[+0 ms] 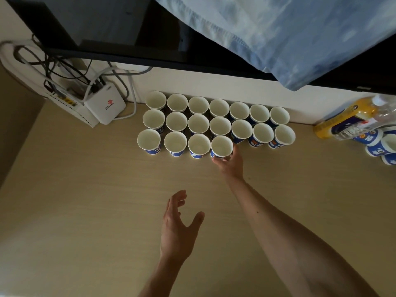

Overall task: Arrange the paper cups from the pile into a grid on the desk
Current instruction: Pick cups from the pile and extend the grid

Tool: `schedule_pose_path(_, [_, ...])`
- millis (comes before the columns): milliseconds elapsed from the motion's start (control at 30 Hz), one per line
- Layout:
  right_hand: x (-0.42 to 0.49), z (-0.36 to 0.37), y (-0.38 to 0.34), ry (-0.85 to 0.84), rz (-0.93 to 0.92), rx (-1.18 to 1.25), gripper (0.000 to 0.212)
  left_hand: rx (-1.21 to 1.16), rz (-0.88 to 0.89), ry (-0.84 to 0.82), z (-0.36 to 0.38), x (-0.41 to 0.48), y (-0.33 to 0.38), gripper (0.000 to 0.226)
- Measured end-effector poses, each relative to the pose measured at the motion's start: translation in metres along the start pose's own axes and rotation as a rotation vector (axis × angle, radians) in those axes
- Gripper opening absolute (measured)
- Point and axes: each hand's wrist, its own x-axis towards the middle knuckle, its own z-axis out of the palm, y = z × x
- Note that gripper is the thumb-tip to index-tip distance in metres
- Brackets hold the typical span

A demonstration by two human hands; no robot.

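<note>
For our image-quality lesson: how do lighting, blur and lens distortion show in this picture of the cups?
Head view: dim, even light; the wide lens bows the cup rows; the right hand on the front cup is soft; the edge bottles look stretched.

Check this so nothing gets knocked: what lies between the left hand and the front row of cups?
Only bare desk in the head view, between the left hand and the front row of cups.

Eighteen upright paper cups (198,124) in rows of seven, seven and four; two bottles (334,123); two hands (177,226).
</note>
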Motion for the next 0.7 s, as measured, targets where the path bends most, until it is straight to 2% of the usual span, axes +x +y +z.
schedule_pose_path(267, [-0.027, -0.024, 0.005, 0.007, 0.112, -0.018, 0.087, -0.005, 0.035, -0.024, 0.011, 0.001, 0.011, 0.064])
schedule_pose_path(700, [-0.097, -0.158, 0.009, 0.105, 0.069, 0.110, 0.072, -0.043, 0.155, -0.129, 0.078, -0.016, 0.078, 0.061])
